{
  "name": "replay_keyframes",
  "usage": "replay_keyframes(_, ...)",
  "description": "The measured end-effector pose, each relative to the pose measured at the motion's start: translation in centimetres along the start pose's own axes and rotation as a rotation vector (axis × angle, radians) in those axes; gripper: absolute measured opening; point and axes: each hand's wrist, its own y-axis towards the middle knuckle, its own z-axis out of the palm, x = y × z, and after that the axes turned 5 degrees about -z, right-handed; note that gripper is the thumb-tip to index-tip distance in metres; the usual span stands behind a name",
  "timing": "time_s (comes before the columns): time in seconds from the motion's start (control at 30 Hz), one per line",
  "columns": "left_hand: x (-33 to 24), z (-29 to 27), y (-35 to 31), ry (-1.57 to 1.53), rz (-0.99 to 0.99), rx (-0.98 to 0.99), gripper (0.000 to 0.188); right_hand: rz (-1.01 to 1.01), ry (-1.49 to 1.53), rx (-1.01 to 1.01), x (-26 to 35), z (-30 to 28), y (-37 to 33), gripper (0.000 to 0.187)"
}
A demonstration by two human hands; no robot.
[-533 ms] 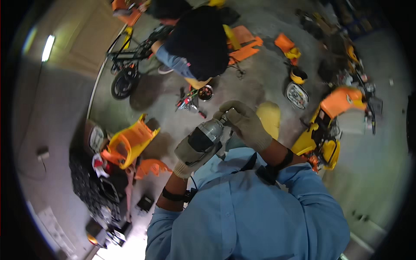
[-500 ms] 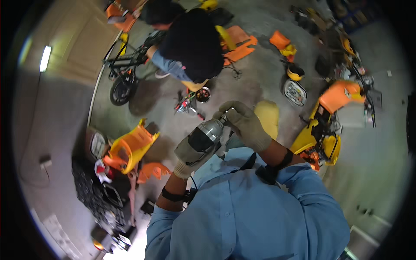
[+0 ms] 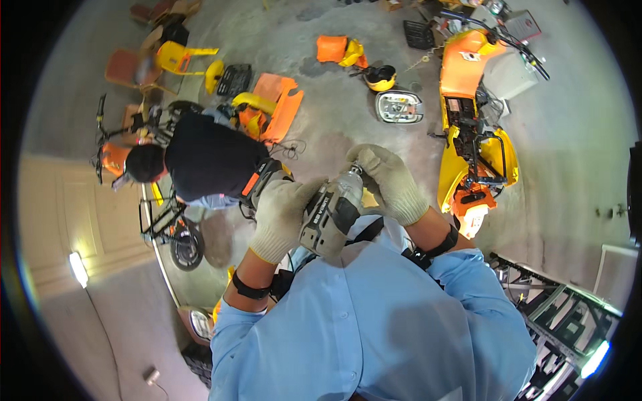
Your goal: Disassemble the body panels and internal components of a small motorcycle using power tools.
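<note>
Both my hands wear pale knitted gloves and are raised before my chest. My left hand (image 3: 283,208) is closed round the grip of a grey and black cordless impact driver (image 3: 329,217). A battery (image 3: 259,183) with an orange stripe juts out beyond that hand. The driver's nose points up towards my right hand (image 3: 389,182), whose fingers are closed at the metal tip (image 3: 356,170). The fingers partly hide the tip, so I cannot tell whether a separate bit or socket is there.
A person in a dark top (image 3: 214,154) bends beside a black frame with a wheel (image 3: 186,247) at left. A partly stripped orange and yellow scooter (image 3: 461,134) stands at right. Orange panels (image 3: 281,107), a yellow helmet (image 3: 380,78) and a light-coloured seat-shaped part (image 3: 399,107) lie ahead.
My view has swung rightward, bringing the scooter fully in and shifting the other person left. The driver has tilted in my hands, and its battery now shows. Both hands stay on it.
</note>
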Motion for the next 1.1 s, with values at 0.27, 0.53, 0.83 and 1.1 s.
replay_keyframes(0.27, -2.4, 2.2, 13.3, 0.08, 0.337, 0.139, 0.038, -0.242, -0.339, -0.257, 7.0, -6.0, -0.5, 0.031)
replay_keyframes(0.53, -1.0, 9.0, 24.7, -0.248, 0.488, 0.331, 0.044, -0.38, -0.338, -0.668, 7.3, -9.5, 3.2, 0.033)
replay_keyframes(0.83, 8.5, 18.7, 39.9, -1.196, -0.092, 0.936, 0.05, -0.346, 0.333, -0.659, 9.6, -18.2, 16.3, 0.071)
replay_keyframes(1.1, 23.5, 22.0, 49.2, -0.181, 0.761, 0.457, 0.035, 0.138, -0.06, -1.173, 7.7, -23.4, 12.1, 0.041)
